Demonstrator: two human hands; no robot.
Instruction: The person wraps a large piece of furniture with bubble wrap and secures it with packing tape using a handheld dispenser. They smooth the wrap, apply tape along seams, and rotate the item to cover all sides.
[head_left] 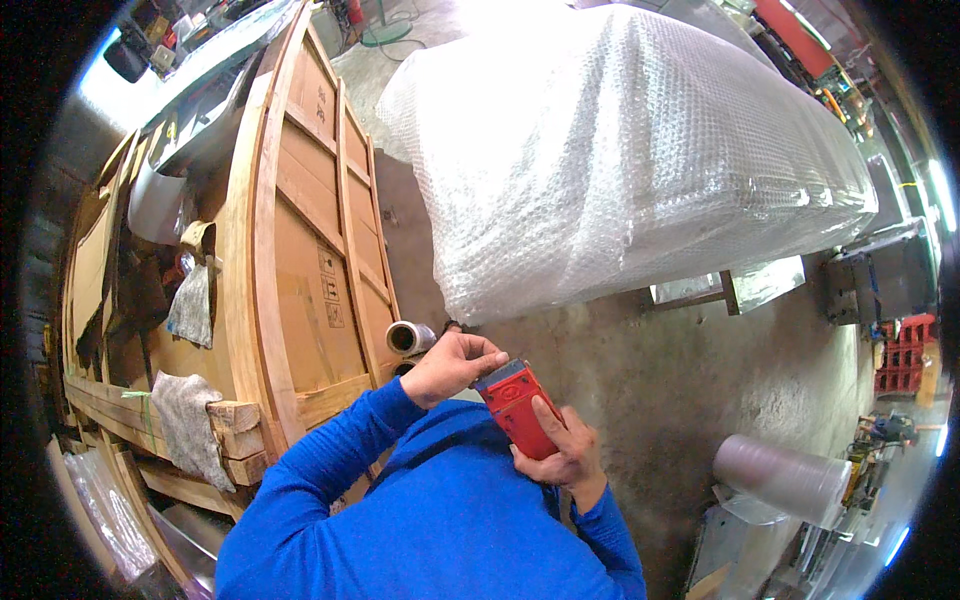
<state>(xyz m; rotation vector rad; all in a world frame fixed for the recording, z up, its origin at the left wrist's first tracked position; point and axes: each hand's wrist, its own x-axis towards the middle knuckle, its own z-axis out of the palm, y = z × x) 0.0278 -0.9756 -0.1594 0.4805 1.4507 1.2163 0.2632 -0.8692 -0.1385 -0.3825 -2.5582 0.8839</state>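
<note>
In front of my chest, my right hand (563,447) is wrapped round a red, flat, box-like case (522,409) with a dark grey end. The case is tilted, that dark end pointing up and to the left. My left hand (456,366) is closed in a pinch at the dark end; whatever lies between its fingertips is too small to make out. Just beyond the left hand stands a roll of film (408,338) with a hollow core. A large block draped in bubble wrap (620,170) fills the area ahead of both hands.
On the left stands a wooden crate (262,330) with cardboard panels; a grey rag (190,425) hangs over its near corner. A roll of bubble wrap (780,478) lies at the right. Red crates (905,355) stand farther right. Concrete floor (650,400) runs between.
</note>
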